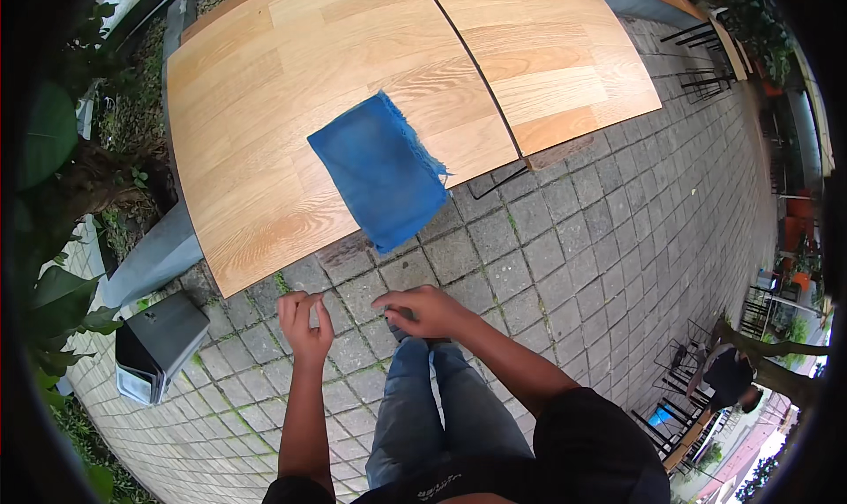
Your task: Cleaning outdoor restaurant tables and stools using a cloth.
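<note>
A folded blue cloth (378, 166) with one frayed side lies on the wood-patterned table (251, 120). Its lower end hangs over the table's near edge. Below that edge, my left hand (306, 325) is in the air with curled fingers, the thumb tip close to the index finger. Whether something tiny sits between those tips cannot be made out. My right hand (427, 312) hovers to the right, nearer the cloth's hanging end but apart from it. Its fingers are bent, with a gap between thumb and index finger, and it holds nothing visible.
A second tabletop (562, 60) adjoins on the right across a dark seam. A grey-and-black bin-like container (162, 345) stands on the paving (595, 226) at left. Leafy plants (59, 292) line the left side. Far right, a person (728, 375) is among tables and chairs.
</note>
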Available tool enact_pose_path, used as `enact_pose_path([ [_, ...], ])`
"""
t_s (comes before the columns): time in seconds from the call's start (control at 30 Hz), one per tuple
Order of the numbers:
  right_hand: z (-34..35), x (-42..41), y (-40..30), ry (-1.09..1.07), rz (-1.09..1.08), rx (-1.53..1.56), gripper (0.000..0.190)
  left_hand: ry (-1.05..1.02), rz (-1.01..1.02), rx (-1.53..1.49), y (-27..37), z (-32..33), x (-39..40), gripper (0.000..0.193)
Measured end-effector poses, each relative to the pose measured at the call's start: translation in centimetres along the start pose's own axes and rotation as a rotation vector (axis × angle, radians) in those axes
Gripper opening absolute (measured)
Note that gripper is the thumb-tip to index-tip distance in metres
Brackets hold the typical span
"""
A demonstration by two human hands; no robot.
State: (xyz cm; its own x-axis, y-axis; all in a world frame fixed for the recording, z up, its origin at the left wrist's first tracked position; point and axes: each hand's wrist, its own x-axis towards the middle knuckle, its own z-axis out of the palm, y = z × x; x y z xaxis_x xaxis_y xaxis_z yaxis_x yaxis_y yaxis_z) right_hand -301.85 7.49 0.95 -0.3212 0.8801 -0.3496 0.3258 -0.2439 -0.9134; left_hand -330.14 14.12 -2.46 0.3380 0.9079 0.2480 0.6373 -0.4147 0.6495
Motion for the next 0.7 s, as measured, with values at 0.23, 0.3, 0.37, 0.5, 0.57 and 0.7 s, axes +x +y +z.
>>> enact_pose_path([
  [0.23,-10.4,7.4,-7.2,0.826,-0.488,-0.537,0.049,0.308,-0.086,0.499,-6.4,-8.0,11.3,0.039],
  [0.3,-10.4,11.6,-5.3,0.611,-0.494,-0.612,0.054,0.246,-0.29,0.374,-9.4,-7.3,12.9,0.046],
  [0.37,-10.6,12.6,-2.8,0.621,-0.441,-0.68,0.057,0.225,-0.334,0.326,-10.4,-5.2,14.2,0.051],
  [0.5,-11.3,10.2,-1.4,0.59,-0.327,-0.814,0.061,0.227,-0.574,0.375,-7.6,-4.5,14.4,0.053],
  [0.57,-12.9,8.5,-0.8,0.611,-0.232,-0.785,0.061,0.26,-0.59,0.375,-7.2,-5.1,14.8,0.054],
  [0.7,-18.9,7.0,1.6,0.774,-0.139,-0.814,0.055,0.272,-0.595,0.402,-8.0,-5.6,14.1,0.054],
])
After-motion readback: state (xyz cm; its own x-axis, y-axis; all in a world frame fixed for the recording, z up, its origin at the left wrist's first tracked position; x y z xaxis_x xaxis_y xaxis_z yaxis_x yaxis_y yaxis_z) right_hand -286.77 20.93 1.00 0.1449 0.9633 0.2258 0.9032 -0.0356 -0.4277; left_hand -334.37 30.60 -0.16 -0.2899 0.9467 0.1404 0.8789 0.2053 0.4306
